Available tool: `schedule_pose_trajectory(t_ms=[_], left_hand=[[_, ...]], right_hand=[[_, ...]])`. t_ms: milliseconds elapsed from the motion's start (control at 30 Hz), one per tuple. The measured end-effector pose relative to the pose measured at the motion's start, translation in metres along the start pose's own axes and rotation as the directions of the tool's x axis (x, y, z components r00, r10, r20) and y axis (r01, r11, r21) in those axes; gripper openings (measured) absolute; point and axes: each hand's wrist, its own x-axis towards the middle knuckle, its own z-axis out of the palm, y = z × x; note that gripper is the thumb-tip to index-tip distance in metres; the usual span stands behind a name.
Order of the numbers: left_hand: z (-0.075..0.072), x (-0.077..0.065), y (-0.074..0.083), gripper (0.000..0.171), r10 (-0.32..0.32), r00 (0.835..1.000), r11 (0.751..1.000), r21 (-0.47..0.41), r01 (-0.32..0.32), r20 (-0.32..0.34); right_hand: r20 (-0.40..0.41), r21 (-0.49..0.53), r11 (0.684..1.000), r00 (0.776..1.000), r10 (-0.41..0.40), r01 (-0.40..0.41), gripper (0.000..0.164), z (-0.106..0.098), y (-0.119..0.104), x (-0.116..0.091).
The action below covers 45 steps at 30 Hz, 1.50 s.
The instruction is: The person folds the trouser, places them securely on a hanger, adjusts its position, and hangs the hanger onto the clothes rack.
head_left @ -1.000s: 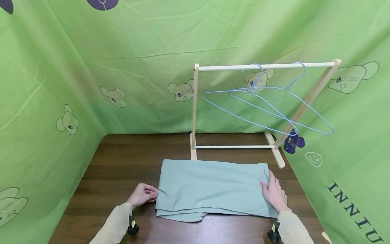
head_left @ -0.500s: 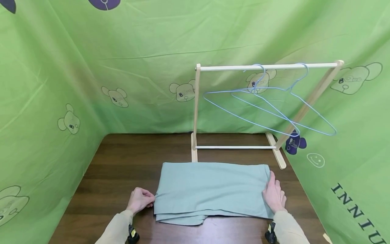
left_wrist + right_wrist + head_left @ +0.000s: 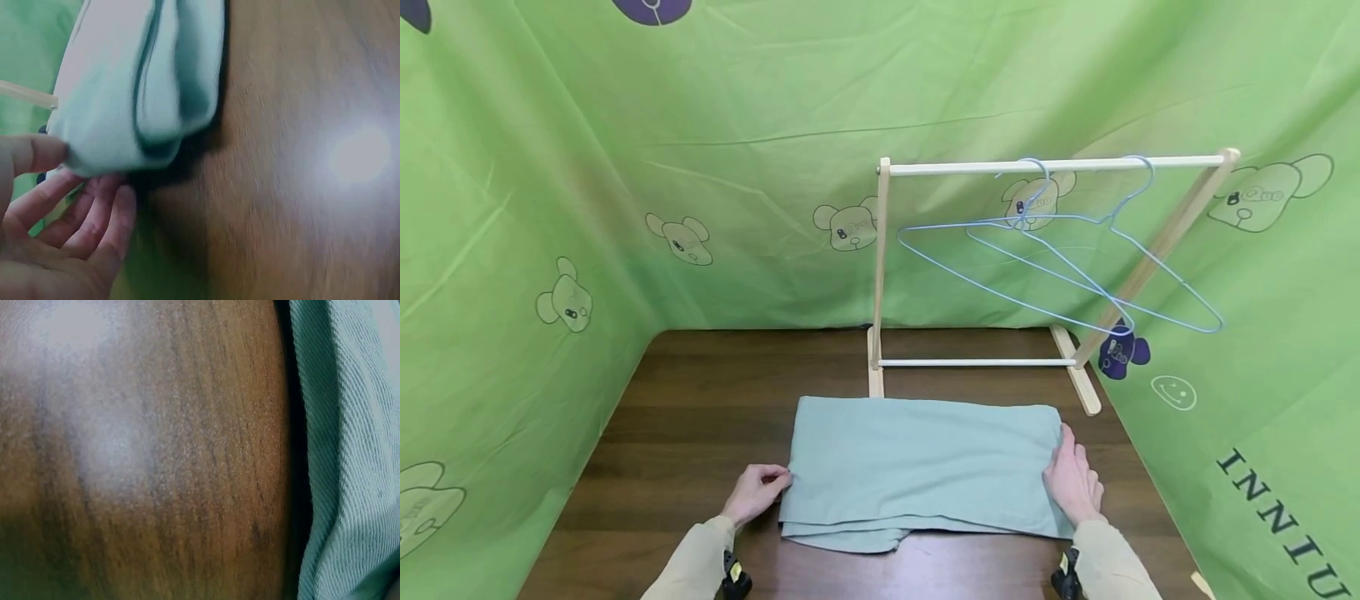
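Folded pale blue-green trousers (image 3: 925, 467) of twill cloth lie flat on the wooden table. At their left edge, my left hand (image 3: 756, 492) pinches a fold; the left wrist view shows its thumb above the trousers (image 3: 112, 125) and its fingers (image 3: 94, 215) partly under them. On the opposite edge, my right hand (image 3: 1075, 483) grips the cloth, thumb toward the top layer, some fingertips hidden. In the right wrist view the layered edge of the trousers (image 3: 362, 444) runs down the right side, and hardly any of the hand shows.
Behind the trousers stands a wooden rack (image 3: 880, 267) with a white top bar. From that bar hang two blue wire hangers, a left one (image 3: 1000, 292) and a right one (image 3: 1183, 287), overlapping. Green printed fabric (image 3: 737, 125) encloses the wooden table (image 3: 700, 392) at back and sides.
The trousers have shifted slightly nearer the person. The left hand moved toward the person, then back up along the left edge. The right hand moved slightly leftward with its edge.
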Motion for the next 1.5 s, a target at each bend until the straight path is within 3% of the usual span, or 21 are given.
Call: schedule_pose_trajectory(t_ms=[100, 300, 467, 567, 667, 767, 900, 967, 1067, 1500], left_hand=[[0.002, 0.003, 0.002, 0.023, 0.002, 1.0, 0.998, -0.064, -0.002, 0.0], [-0.003, 0.002, 0.003, 0.031, -0.008, 0.995, 0.985, -0.168, 0.025, 0.103], [-0.003, -0.002, 0.003, 0.034, -0.034, 0.988, 0.978, -0.2, 0.065, 0.152], [0.0, -0.002, 0.003, 0.027, -0.094, 0.986, 0.976, -0.183, 0.119, 0.136], [0.003, 0.001, 0.002, 0.018, -0.199, 0.973, 0.966, -0.146, 0.215, 0.118], [0.005, 0.006, 0.003, 0.024, -0.254, 0.962, 0.956, -0.126, 0.265, 0.097], [0.008, 0.011, 0.003, 0.033, -0.169, 0.985, 0.983, -0.064, 0.171, 0.036], [0.01, 0.012, 0.003, 0.029, -0.104, 0.995, 0.995, -0.013, 0.104, 0.006], [0.012, 0.013, 0.004, 0.019, -0.058, 0.998, 0.998, 0.016, 0.058, -0.018], [0.016, 0.013, 0.007, 0.019, -0.052, 0.998, 0.999, -0.006, 0.052, -0.035]], right_hand=[[-0.002, 0.003, 1.0, 1.0, 0.002, -0.002, 0.052, 0.0, 0.0, 0.0], [0.004, 0.009, 1.0, 1.0, 0.014, -0.014, 0.052, 0.001, 0.0, -0.001], [-0.002, 0.007, 1.0, 1.0, 0.016, -0.016, 0.052, 0.002, 0.0, 0.0], [0.004, 0.003, 1.0, 1.0, 0.015, -0.015, 0.052, 0.002, 0.0, 0.0], [0.011, 0.001, 1.0, 1.0, 0.015, -0.015, 0.053, 0.001, 0.0, 0.0], [0.007, 0.004, 1.0, 1.0, 0.016, -0.016, 0.053, 0.0, 0.0, 0.0], [0.008, 0.004, 1.0, 1.0, 0.018, -0.018, 0.053, 0.0, 0.0, 0.001], [0.012, 0.002, 1.0, 1.0, 0.02, -0.02, 0.053, 0.0, 0.001, 0.001], [0.013, 0.001, 1.0, 1.0, 0.019, -0.019, 0.053, 0.0, 0.001, 0.0], [-0.003, 0.008, 1.0, 1.0, 0.005, -0.005, 0.053, 0.001, 0.002, 0.0]])
